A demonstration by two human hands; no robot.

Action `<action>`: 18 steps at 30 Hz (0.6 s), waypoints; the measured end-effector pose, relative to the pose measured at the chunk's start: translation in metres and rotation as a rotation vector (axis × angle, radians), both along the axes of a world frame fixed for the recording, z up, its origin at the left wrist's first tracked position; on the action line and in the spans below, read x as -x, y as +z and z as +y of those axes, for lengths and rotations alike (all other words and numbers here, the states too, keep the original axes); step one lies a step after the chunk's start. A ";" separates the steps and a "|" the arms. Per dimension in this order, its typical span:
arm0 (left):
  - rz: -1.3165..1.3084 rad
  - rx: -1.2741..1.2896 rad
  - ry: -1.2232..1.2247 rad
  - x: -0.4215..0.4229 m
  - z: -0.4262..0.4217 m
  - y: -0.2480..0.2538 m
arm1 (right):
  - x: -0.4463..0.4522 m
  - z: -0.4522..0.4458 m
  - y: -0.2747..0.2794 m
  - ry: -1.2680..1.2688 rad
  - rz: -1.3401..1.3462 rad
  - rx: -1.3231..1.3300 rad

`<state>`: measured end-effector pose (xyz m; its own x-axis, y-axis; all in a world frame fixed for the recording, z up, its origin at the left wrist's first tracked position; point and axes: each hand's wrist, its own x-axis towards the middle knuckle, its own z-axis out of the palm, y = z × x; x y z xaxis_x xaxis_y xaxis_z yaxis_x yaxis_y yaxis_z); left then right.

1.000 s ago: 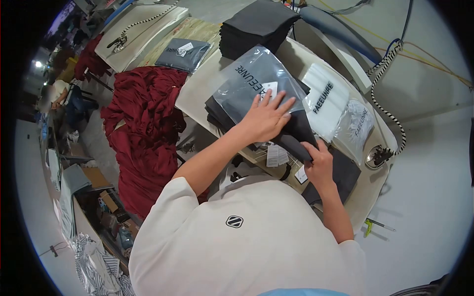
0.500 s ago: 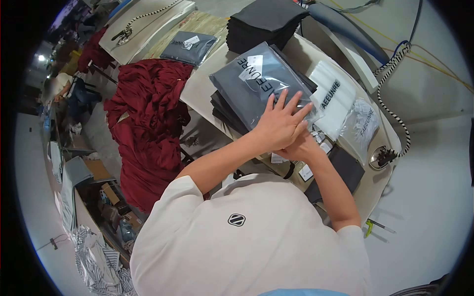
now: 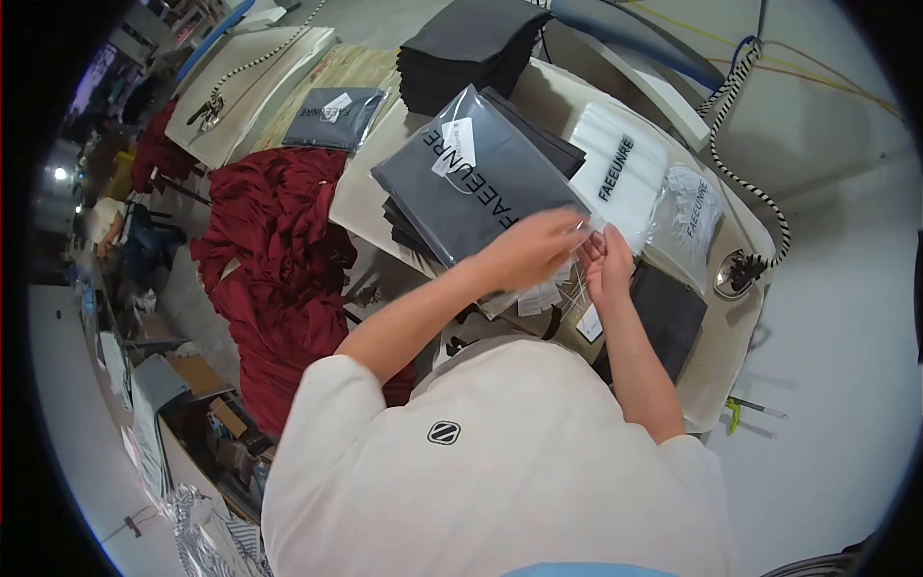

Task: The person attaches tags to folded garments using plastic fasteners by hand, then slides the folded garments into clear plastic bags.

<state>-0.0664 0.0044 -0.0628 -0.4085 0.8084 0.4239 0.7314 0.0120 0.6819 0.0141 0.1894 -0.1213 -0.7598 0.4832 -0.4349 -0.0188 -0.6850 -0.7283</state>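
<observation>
"One hand, the left hand [image 3: 540, 250], is blurred; can its grip be told?"

"It cannot. Beside it, the right hand [image 3: 608, 269] is held with fingers curled at the edge of the clear bag [image 3: 500, 183]; whether it is pinched cannot be told."

"And the bag?"

"It is laid just beyond the left hand, over dark folded cloth [image 3: 543, 137], perhaps so that its edge is raised toward both hands."

"Farther off?"

"White packets [image 3: 620, 163] are set beyond the right hand, presumably for easy reach; the tall dark stack [image 3: 471, 48] is placed farther beyond the left, likely to leave room."
</observation>
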 end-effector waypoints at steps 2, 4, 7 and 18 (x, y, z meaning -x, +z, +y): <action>0.157 0.076 0.080 0.037 0.038 0.014 | 0.014 0.001 0.003 0.057 -0.024 -0.037; 0.365 0.490 0.050 0.065 0.066 0.006 | 0.017 -0.001 0.012 0.071 -0.020 -0.060; 0.128 0.687 -0.251 0.093 0.094 0.008 | 0.015 -0.005 0.030 0.143 -0.194 -0.250; 0.069 0.391 -0.423 0.098 0.115 0.003 | 0.001 -0.005 0.029 0.129 -0.217 -0.430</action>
